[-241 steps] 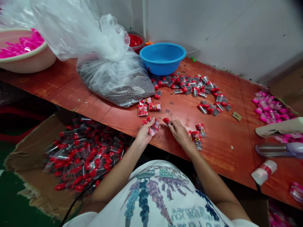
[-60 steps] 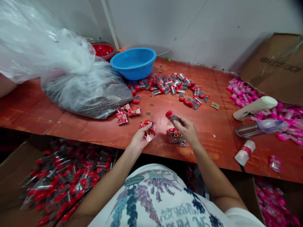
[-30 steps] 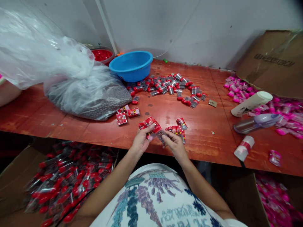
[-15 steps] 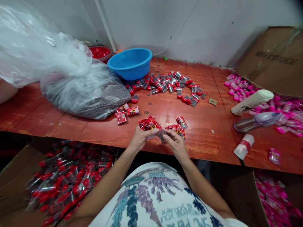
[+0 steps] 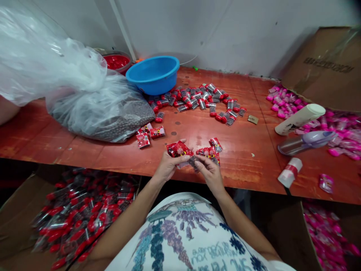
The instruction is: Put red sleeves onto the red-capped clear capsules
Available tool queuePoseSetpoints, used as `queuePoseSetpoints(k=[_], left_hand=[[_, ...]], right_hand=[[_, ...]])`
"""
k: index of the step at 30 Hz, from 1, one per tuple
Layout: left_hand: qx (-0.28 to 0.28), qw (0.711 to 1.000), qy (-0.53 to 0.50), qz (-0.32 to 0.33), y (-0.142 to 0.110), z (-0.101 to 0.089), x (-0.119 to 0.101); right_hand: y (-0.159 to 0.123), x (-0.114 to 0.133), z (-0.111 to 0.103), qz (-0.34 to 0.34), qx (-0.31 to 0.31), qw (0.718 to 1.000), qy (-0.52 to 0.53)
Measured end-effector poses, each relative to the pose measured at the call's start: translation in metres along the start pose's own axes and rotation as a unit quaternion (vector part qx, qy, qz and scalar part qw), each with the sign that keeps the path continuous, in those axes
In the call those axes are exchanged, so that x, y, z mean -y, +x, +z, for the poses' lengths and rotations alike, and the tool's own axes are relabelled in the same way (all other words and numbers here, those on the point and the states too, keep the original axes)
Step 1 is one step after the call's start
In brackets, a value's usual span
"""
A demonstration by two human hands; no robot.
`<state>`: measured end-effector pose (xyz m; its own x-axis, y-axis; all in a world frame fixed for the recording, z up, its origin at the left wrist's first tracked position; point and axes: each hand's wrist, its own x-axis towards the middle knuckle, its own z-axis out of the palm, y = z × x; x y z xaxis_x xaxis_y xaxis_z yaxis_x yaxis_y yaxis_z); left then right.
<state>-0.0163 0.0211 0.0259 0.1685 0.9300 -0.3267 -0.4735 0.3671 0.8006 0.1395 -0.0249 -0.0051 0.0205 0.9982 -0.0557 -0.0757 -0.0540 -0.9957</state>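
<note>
Just over the table's front edge, my left hand [image 5: 167, 166] is closed on some red printed wrappers [image 5: 179, 149], which fan out above its thumb. My right hand [image 5: 211, 171] pinches a small clear container of dark beads [image 5: 193, 162] between thumb and fingers. The container meets the wrappers between the two hands; whether it is inside one cannot be made out. Beyond my right hand lie several red-wrapped containers [image 5: 209, 151]. More red packets [image 5: 143, 140] rest to the left, beside a large clear bag of dark beads [image 5: 121, 116].
A blue basin [image 5: 153, 77] stands at the back, with many red-capped containers [image 5: 194, 99] spread beside it. On the right are a pale tumbler [image 5: 300, 119], a purple-lidded bottle [image 5: 306, 143], a white roll [image 5: 290, 172] and pink-capped containers [image 5: 282, 101]. Cardboard boxes [image 5: 14, 214] hold more below.
Both hands stay nearly in place, with the wrappers and the small container still held. The view has shifted slightly.
</note>
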Motion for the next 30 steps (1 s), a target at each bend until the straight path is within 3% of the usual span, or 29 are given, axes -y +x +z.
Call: queuePoseSetpoints(k=[5, 10, 12, 19, 26, 30], left_hand=[[-0.038, 0.999, 0.015, 0.003, -0.002, 0.004, 0.006], [-0.029, 1.000, 0.007, 0.009, -0.003, 0.004, 0.010], [-0.031, 0.999, -0.001, 0.020, -0.003, 0.004, 0.011], [-0.085, 0.993, 0.057, 0.066, -0.002, 0.005, 0.018], [-0.047, 0.997, 0.049, 0.024, -0.005, 0.003, 0.016], [-0.025, 0.999, 0.030, 0.015, -0.006, 0.002, 0.015]], right_hand=[[-0.006, -0.006, 0.003, -0.064, -0.031, 0.995, -0.075], [-0.005, -0.008, 0.011, 0.019, -0.039, 0.998, 0.038], [-0.005, -0.009, 0.013, 0.021, -0.033, 0.998, 0.049], [-0.010, -0.016, 0.014, -0.109, -0.062, 0.986, -0.107], [-0.007, -0.009, 0.014, 0.029, -0.034, 0.996, 0.075], [-0.004, -0.004, 0.011, 0.055, -0.036, 0.991, 0.121]])
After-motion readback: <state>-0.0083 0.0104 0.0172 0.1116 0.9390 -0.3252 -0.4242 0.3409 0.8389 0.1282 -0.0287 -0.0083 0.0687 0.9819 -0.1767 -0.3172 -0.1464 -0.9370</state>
